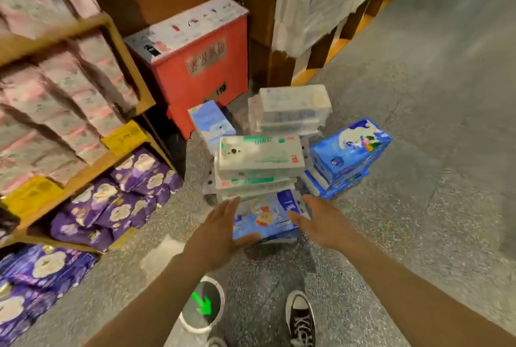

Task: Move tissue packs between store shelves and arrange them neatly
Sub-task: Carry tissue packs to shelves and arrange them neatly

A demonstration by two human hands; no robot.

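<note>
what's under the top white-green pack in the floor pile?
At least two more white-green packs show stacked beneath the top white-green pack. The stack's base is covered by the light-blue pack between the left hand and right hand.

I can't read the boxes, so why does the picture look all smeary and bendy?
Head view: motion blur smears the pink packs on the left shelf and the print on the green-and-white pack; the wide lens bows the shelf beam; pale glare washes the floor at top right; the black shoe looks fairly crisp.
</note>
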